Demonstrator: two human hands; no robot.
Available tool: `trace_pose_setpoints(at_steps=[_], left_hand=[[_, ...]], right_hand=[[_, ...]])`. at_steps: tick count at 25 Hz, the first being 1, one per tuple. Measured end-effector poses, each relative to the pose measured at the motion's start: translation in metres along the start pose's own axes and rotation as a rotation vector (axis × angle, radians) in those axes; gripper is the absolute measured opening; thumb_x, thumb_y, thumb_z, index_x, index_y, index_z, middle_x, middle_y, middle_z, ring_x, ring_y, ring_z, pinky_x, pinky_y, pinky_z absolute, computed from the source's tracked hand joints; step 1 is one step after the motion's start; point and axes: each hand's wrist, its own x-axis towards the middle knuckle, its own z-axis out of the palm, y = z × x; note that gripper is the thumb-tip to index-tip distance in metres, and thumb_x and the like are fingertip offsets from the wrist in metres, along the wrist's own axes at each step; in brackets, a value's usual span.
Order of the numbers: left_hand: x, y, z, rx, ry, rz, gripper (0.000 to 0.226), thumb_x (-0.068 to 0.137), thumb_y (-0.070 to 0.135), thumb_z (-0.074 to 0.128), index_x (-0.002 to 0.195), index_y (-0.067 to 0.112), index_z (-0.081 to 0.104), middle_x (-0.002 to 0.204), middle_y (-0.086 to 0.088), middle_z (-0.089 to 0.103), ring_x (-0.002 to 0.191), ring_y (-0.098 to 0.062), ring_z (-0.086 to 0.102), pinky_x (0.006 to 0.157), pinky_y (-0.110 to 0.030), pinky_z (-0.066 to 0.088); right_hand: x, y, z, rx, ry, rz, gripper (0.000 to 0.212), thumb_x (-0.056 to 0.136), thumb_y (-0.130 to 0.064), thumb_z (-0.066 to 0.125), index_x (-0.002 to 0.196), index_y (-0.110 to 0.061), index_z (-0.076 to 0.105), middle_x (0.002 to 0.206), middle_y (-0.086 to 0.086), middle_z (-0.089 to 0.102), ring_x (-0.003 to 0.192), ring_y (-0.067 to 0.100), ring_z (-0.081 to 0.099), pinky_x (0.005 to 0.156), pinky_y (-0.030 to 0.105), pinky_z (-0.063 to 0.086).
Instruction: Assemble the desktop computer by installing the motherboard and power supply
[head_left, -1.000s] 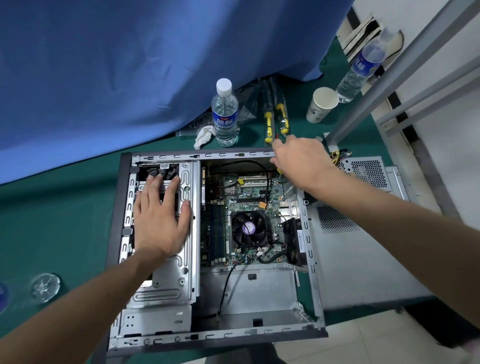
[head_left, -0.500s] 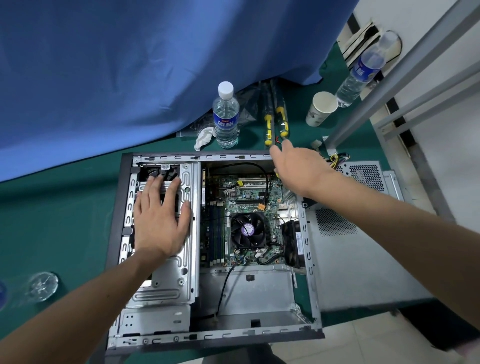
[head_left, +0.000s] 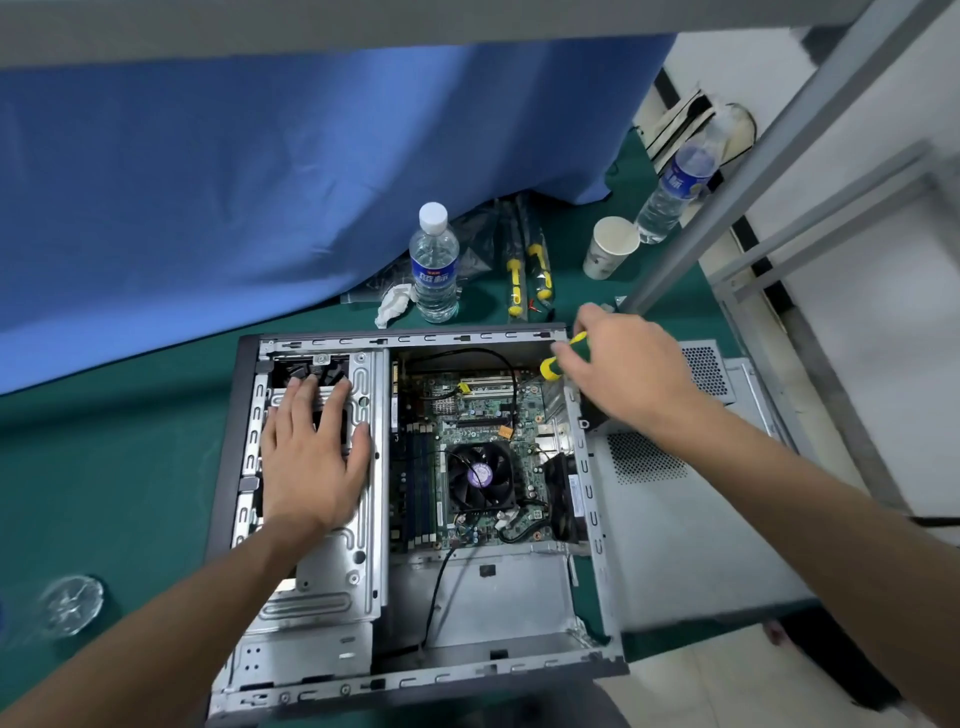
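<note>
An open computer case lies flat on the green table. The green motherboard with its black CPU fan sits inside the case's right half. My left hand rests flat, fingers spread, on the silver drive cage in the left half. My right hand grips a yellow and green screwdriver over the case's far right corner, and hides most of the handle. The grey perforated power supply lies outside the case, behind my right hand.
A grey case side panel lies right of the case, overhanging the table edge. Behind the case stand a water bottle, a crumpled tissue, two packaged screwdrivers, a paper cup and a second bottle. A glass dish sits near left.
My right hand has picked up a screwdriver from behind the case and brought it over the far right corner. My left hand has stayed on the drive cage.
</note>
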Motion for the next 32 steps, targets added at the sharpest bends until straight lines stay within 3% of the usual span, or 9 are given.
trace_pose_setpoints(at_steps=[4,6,9,12,14,17,21,28,32], left_hand=[[-0.001,0.006,-0.007,0.007,-0.017,-0.016,0.062,0.096,0.052,0.023,0.152,0.024,0.031,0.159,-0.014,0.021,0.149,-0.027,0.01,0.121,-0.046,0.008],[-0.009,0.017,-0.009,-0.008,-0.031,-0.07,0.063,0.099,0.052,0.018,0.154,0.022,0.028,0.161,-0.014,0.018,0.15,-0.029,0.01,0.122,-0.047,0.008],[-0.046,0.048,0.008,0.009,-0.075,-0.096,0.069,0.1,0.058,0.014,0.156,0.019,0.013,0.163,-0.009,0.003,0.151,-0.023,-0.002,0.122,-0.047,0.003],[-0.069,0.057,0.022,0.086,-0.083,-0.076,0.082,0.093,0.055,0.034,0.157,0.013,0.005,0.163,-0.008,-0.001,0.151,-0.022,-0.005,0.122,-0.047,0.004],[-0.069,0.055,0.022,0.106,-0.083,-0.082,0.084,0.091,0.045,0.049,0.157,0.011,0.009,0.164,-0.01,0.004,0.151,-0.024,0.001,0.121,-0.05,0.009],[-0.066,0.054,0.021,0.098,-0.043,-0.079,0.086,0.083,0.045,0.045,0.156,0.01,0.015,0.163,-0.011,0.011,0.15,-0.027,0.007,0.119,-0.051,0.011],[-0.069,0.055,0.023,0.088,-0.021,-0.076,0.089,0.077,0.043,0.045,0.155,0.01,0.018,0.163,-0.011,0.014,0.15,-0.027,0.009,0.118,-0.049,0.01],[-0.068,0.057,0.019,0.079,-0.002,-0.077,0.088,0.076,0.042,0.043,0.155,0.009,0.02,0.162,-0.011,0.015,0.15,-0.026,0.01,0.118,-0.047,0.011],[-0.067,0.057,0.02,0.095,-0.011,-0.068,0.089,0.076,0.041,0.047,0.154,0.009,0.02,0.162,-0.012,0.016,0.15,-0.027,0.011,0.117,-0.049,0.012]], right_hand=[[-0.045,0.038,-0.01,0.931,-0.118,0.525,0.016,0.091,-0.027,0.059,0.088,-0.011,0.061,0.072,0.009,0.068,0.048,0.011,0.057,0.047,0.024,0.042],[-0.074,0.055,-0.005,1.364,-0.326,0.588,0.014,0.091,-0.016,0.063,0.095,-0.004,0.062,0.084,0.018,0.068,0.056,0.015,0.062,0.051,0.024,0.05],[-0.113,0.081,0.008,1.701,-0.562,0.509,0.032,0.077,-0.006,0.074,0.104,-0.006,0.056,0.098,0.018,0.07,0.088,0.034,0.071,0.072,0.034,0.059],[-0.136,0.096,0.034,1.52,-0.627,0.485,0.042,0.066,0.006,0.065,0.104,-0.013,0.065,0.086,0.006,0.07,0.094,0.029,0.07,0.082,0.04,0.053],[-0.148,0.096,0.058,1.256,-0.544,0.539,0.027,0.072,0.006,0.064,0.088,-0.015,0.07,0.07,0.005,0.063,0.071,0.018,0.063,0.074,0.039,0.048],[-0.158,0.086,0.101,1.02,-0.427,0.611,0.009,0.086,-0.01,0.067,0.084,-0.017,0.073,0.055,-0.007,0.059,0.05,0.011,0.052,0.057,0.028,0.044],[-0.145,0.066,0.149,0.797,-0.322,0.664,0.011,0.086,-0.015,0.068,0.077,-0.019,0.072,0.074,0.001,0.071,0.073,0.021,0.067,0.07,0.034,0.056],[-0.109,0.046,0.182,0.675,-0.229,0.804,0.03,0.083,-0.001,0.058,0.059,-0.018,0.058,0.059,0.0,0.057,0.062,0.024,0.054,0.057,0.027,0.043],[-0.11,0.049,0.191,0.666,-0.245,0.829,0.023,0.086,-0.001,0.054,0.072,-0.013,0.068,0.068,0.006,0.061,0.069,0.024,0.055,0.062,0.029,0.043]])
